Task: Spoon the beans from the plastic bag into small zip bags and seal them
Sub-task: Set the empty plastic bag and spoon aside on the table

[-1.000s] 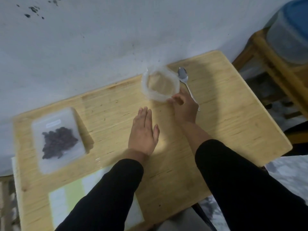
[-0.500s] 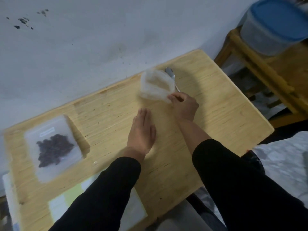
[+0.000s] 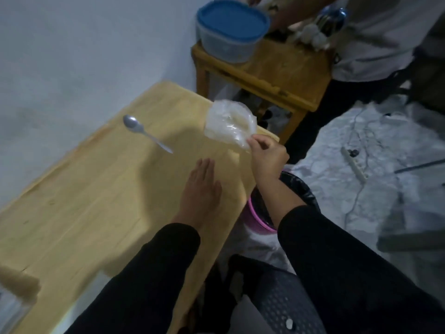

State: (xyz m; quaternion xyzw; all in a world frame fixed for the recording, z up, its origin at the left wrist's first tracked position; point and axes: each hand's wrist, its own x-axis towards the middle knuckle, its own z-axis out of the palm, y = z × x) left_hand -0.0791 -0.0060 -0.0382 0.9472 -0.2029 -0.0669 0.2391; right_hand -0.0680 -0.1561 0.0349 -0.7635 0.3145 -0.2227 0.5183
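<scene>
My right hand (image 3: 267, 156) pinches a crumpled, clear plastic bag (image 3: 228, 124) by its lower corner and holds it in the air over the right edge of the wooden table (image 3: 96, 201). The bag looks empty. Flat on the table lies my left hand (image 3: 201, 189), palm down, fingers together, holding nothing. A metal spoon (image 3: 142, 131) rests on the table to the left of the bag. The zip bag with dark beans is out of view.
A pink bin with a black liner (image 3: 258, 214) stands just below the table's right edge, under my right forearm. Behind it is a wooden side table (image 3: 272, 75) with a blue-lidded tub (image 3: 231, 30). Another person (image 3: 375, 39) stands at the top right. A power strip (image 3: 354, 162) lies on the floor.
My right hand has lifted the clear bag off the table and carried it right, past the spoon to the table's edge. My view swung right, so the bean bag has left the frame.
</scene>
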